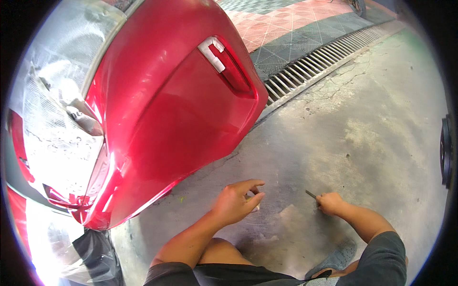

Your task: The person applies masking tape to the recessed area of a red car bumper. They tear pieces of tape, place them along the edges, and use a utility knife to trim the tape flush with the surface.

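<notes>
The large glossy red car bumper (191, 119) fills the upper left, with a recessed vent slot near its corner. Pale masking tape (208, 47) is stuck along one end of that slot. Below the bumper's lower edge, my left hand (237, 202) hovers over the concrete. Its thumb and index finger are apart, and a small whitish spot beside the thumb is too small to make out. Farther right, my right hand (329, 204) is closed around a thin, dark, flat tool (311, 194), whose tip points left toward my other hand. Neither hand touches the bumper.
Crinkled clear plastic sheeting (67, 57) covers the car at far left. Black plastic (98, 255) lies below it. A metal drain grate (315, 64) crosses behind the bumper, bordering grey and red floor tiles (286, 24). My shoe (338, 257) rests on the concrete floor (372, 143).
</notes>
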Demonstrator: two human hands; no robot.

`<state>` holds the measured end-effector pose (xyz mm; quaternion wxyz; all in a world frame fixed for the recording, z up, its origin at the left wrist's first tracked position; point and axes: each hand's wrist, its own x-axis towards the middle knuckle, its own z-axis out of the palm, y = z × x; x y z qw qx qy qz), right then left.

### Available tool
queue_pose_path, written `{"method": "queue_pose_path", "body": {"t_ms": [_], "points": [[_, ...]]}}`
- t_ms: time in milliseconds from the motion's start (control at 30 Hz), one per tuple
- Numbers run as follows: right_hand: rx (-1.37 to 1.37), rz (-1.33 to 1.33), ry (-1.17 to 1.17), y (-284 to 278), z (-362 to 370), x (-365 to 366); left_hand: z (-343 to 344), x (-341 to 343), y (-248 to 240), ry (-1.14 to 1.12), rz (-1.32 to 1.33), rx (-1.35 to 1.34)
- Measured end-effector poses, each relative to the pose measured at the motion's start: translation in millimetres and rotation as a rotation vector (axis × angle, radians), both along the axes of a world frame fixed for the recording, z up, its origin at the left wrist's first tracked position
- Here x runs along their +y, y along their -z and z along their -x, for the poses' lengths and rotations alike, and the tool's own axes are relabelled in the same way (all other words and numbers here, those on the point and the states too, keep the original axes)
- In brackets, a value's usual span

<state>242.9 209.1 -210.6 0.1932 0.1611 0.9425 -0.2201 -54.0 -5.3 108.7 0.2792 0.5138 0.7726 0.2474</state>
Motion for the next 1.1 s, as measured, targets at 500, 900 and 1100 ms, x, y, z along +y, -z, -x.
{"method": "queue_pose_path", "body": {"t_ms": [500, 900, 1100], "points": [[0.692, 0.478, 0.581, -90.0, 93.8, 100.2, 19.9, 4.6, 30.2, -0.034, 0.108, 0.125], [1.64, 0.299, 0.309, -397.4, 223.3, 64.0, 28.9, -15.3, 14.1, -0.057, 0.049, 0.183], [1.856, -0.021, 0.43, -398.6, 265.7, 56.4, 27.4, -25.0, 3.5, -0.113, 0.118, 0.157]]}}
